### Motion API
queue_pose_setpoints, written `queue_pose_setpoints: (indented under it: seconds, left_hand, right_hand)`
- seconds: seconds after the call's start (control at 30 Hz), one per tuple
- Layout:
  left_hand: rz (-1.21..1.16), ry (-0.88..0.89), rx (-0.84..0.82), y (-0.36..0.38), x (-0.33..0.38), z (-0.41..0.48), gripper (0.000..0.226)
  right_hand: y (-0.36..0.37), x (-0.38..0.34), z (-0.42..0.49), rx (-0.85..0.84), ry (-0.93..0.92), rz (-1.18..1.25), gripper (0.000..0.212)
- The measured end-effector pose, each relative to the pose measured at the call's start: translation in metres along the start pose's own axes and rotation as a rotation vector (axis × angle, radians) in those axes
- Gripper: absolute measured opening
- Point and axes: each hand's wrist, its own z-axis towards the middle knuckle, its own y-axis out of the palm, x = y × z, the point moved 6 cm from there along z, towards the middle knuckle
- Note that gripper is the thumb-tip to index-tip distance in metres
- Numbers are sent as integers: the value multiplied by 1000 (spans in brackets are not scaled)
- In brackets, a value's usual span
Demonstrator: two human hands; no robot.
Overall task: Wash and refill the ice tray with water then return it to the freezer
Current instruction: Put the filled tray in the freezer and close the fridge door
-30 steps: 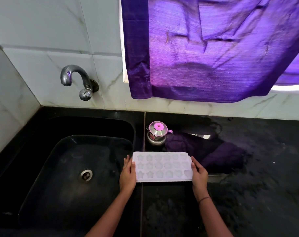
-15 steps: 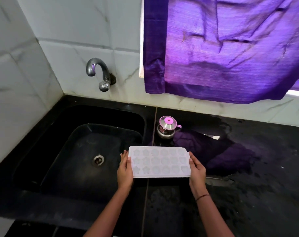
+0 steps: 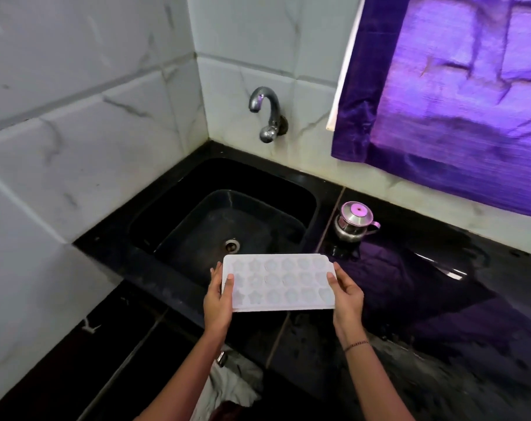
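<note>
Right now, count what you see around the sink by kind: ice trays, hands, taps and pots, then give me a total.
Ice tray: 1
Hands: 2, left hand and right hand, each gripping one end of the tray
Tap: 1
Steel pot: 1
Total: 5

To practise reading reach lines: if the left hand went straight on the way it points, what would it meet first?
Likely the tiled wall near the tap: the left hand, gripping the ice tray, points across the open sink. Depth is unclear.
</note>
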Motion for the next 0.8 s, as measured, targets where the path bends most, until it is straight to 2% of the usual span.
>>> queue_pose_setpoints:
  seconds: [0.3, 0.8]
  left_hand:
    - [-120, -37, 283, -88, -28, -53, 46]
    - [-234, -100, 743, -255, -81, -134, 44]
  right_hand:
    - [60, 34, -39, -267, 51, -94, 42]
    - [202, 112, -155, -671, 176, -293, 49]
